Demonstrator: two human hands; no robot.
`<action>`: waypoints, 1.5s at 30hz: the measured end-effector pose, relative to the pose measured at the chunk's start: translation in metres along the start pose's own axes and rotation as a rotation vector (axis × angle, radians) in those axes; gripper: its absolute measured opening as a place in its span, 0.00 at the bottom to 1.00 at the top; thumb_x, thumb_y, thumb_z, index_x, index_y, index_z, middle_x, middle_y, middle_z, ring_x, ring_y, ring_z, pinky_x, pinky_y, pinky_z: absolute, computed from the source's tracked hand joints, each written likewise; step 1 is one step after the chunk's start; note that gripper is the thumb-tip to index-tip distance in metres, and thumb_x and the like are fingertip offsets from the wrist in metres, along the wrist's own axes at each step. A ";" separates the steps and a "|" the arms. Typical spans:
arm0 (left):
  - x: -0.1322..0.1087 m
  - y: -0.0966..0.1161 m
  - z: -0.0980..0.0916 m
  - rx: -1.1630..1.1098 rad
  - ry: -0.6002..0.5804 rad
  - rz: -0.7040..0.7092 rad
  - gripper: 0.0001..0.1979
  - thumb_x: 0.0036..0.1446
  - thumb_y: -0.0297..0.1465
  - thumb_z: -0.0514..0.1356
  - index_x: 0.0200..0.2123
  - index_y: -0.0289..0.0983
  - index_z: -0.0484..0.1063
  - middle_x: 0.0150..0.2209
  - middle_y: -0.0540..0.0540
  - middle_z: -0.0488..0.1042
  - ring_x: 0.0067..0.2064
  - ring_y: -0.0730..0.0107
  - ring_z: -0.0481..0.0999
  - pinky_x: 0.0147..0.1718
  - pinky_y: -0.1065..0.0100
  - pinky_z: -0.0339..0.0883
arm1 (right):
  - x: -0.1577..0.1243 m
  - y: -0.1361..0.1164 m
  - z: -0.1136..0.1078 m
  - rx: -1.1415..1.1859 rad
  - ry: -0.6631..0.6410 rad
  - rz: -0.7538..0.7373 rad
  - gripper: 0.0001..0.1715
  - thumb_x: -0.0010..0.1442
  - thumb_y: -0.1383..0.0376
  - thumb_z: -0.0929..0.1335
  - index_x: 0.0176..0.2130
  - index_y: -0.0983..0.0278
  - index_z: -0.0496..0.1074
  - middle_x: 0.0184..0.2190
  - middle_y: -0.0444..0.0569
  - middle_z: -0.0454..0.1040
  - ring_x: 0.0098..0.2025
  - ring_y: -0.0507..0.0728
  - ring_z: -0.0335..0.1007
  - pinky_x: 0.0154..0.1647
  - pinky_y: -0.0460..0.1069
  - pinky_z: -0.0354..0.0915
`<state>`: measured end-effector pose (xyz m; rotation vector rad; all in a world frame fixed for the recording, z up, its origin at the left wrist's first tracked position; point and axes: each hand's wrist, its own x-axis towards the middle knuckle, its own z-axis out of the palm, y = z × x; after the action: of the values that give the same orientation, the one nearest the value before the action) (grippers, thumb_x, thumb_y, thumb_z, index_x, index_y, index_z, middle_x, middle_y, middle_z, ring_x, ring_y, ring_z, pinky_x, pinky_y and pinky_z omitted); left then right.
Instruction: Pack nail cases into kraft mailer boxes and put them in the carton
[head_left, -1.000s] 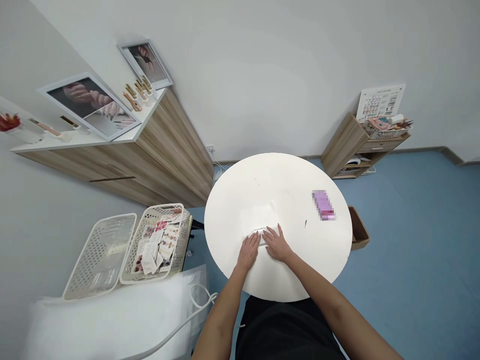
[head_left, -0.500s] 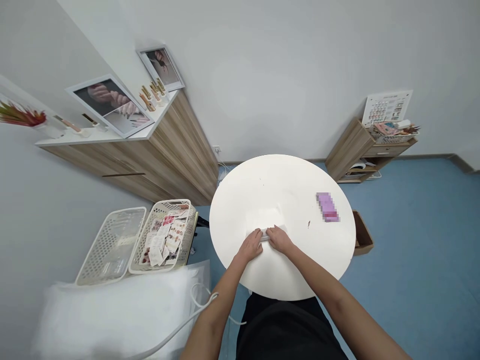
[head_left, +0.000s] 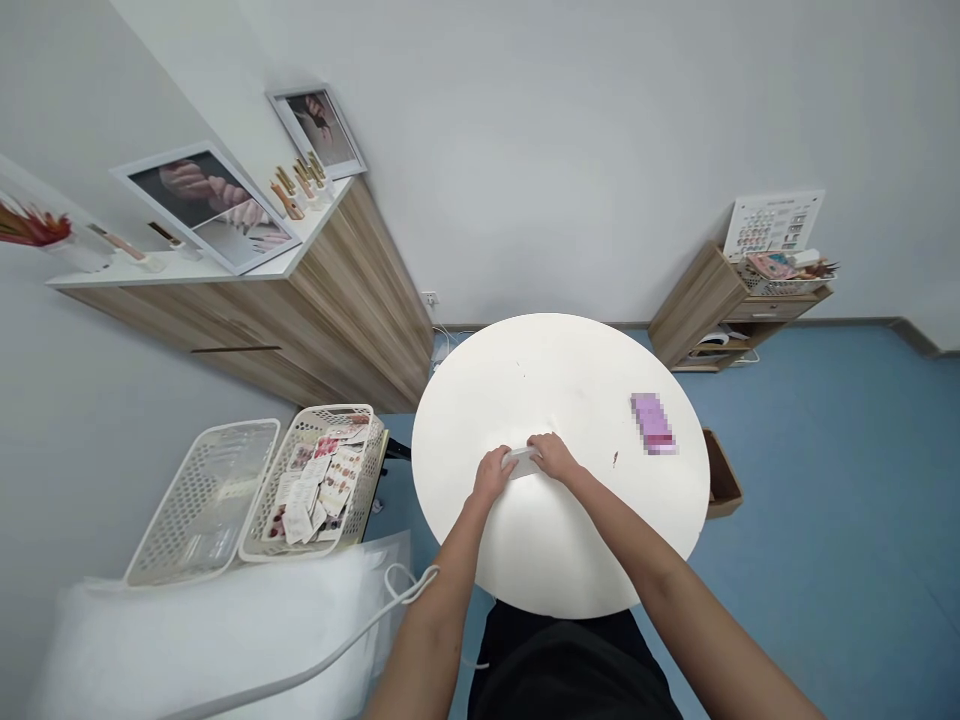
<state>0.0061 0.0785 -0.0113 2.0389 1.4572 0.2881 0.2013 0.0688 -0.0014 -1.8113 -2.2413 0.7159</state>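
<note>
Left grip [head_left: 493, 476] and right grip [head_left: 553, 456] are closed on a small white object [head_left: 521, 462] on the round surface [head_left: 559, 370]; one loose finger, and it could slip free.

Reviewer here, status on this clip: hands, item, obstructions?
Left hand and right hand gripping small white strip over round white table. Blurred pink item off to right, not in the way.

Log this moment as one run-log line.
left hand: touching small white item | right hand: touching same item | surface: round white table | nearby: blurred pink item
</note>
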 end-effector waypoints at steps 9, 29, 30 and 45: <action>-0.002 0.004 0.026 0.385 0.169 0.199 0.23 0.62 0.29 0.50 0.61 0.38 0.61 0.63 0.38 0.62 0.63 0.51 0.61 0.63 0.42 0.47 | 0.023 0.012 0.013 -0.088 -0.002 0.037 0.14 0.59 0.67 0.67 0.46 0.60 0.74 0.48 0.53 0.70 0.53 0.63 0.60 0.57 0.58 0.55; -0.038 0.017 0.057 0.449 0.038 0.237 0.33 0.60 0.27 0.47 0.69 0.35 0.45 0.70 0.40 0.47 0.71 0.55 0.44 0.66 0.41 0.34 | -0.025 0.016 0.054 0.325 0.428 0.743 0.07 0.51 0.62 0.66 0.32 0.62 0.69 0.38 0.58 0.70 0.44 0.66 0.65 0.45 0.57 0.61; -0.038 0.018 0.056 0.430 0.026 0.235 0.33 0.60 0.27 0.48 0.68 0.35 0.46 0.70 0.40 0.47 0.71 0.55 0.44 0.66 0.41 0.34 | -0.022 0.010 0.052 0.354 0.458 0.666 0.07 0.51 0.63 0.65 0.33 0.62 0.69 0.38 0.56 0.71 0.43 0.64 0.66 0.45 0.56 0.61; -0.051 -0.011 0.045 -0.660 0.464 -0.497 0.15 0.54 0.26 0.57 0.46 0.38 0.69 0.55 0.38 0.69 0.59 0.57 0.68 0.58 0.53 0.61 | -0.032 -0.040 0.047 0.281 0.062 0.169 0.16 0.57 0.69 0.62 0.45 0.63 0.72 0.66 0.52 0.57 0.61 0.64 0.55 0.59 0.60 0.56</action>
<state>0.0012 0.0182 -0.0446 1.0841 1.7739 0.9301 0.1546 0.0201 -0.0180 -1.8671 -1.8560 0.9374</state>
